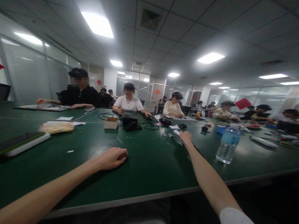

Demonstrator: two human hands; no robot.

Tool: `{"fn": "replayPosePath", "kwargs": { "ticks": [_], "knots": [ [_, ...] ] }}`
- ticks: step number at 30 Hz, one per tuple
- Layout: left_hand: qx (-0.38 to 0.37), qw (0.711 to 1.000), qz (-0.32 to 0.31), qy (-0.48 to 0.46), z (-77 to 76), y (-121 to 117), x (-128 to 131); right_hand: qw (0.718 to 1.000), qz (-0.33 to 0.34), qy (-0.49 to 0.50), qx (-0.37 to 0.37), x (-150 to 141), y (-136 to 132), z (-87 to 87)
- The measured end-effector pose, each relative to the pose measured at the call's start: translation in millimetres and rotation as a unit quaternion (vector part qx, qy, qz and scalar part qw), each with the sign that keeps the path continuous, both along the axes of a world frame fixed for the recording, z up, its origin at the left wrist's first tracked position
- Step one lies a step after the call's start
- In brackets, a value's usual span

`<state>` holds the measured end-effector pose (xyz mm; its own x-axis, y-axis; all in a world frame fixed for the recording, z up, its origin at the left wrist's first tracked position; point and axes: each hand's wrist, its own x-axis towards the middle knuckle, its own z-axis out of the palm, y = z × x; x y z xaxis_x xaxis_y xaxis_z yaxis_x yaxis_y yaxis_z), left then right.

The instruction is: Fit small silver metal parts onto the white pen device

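Observation:
My left hand (115,158) rests on the green table with its fingers curled inward. Whatever is under those fingers, if anything, is hidden from above. My right arm reaches forward, and my right hand (186,137) is closed at the far end of it. A small white object (177,132) sticks out to the left of its fingers; its kind is too blurred to tell. Just left of this hand lie several small metal pieces (167,135) on the table. A dark, thin thing (198,150) shows along the right forearm, partly hidden by it.
A water bottle (228,144) stands right of my right forearm. Ahead are an open cardboard box (111,123), a black device (130,123) and cables. On the left lie a plastic bag (56,127) and a green-edged tablet-like thing (21,143). Several people sit opposite.

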<state>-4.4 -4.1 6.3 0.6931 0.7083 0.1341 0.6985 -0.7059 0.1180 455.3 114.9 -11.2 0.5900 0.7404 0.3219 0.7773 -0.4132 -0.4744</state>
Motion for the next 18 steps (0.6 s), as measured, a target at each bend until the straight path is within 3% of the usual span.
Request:
{"fn": "replayPosePath", "kwargs": {
  "ticks": [10,18],
  "knots": [
    [0.000,1.000,-0.006,-0.006,-6.2,6.2,-2.9,1.000,-0.009,0.006,-0.014,-1.8,0.4,-0.6],
    [-0.011,1.000,-0.007,-0.006,-1.6,3.9,-0.9,1.000,-0.023,-0.007,0.005,-2.3,-11.6,11.0]
  ]
}}
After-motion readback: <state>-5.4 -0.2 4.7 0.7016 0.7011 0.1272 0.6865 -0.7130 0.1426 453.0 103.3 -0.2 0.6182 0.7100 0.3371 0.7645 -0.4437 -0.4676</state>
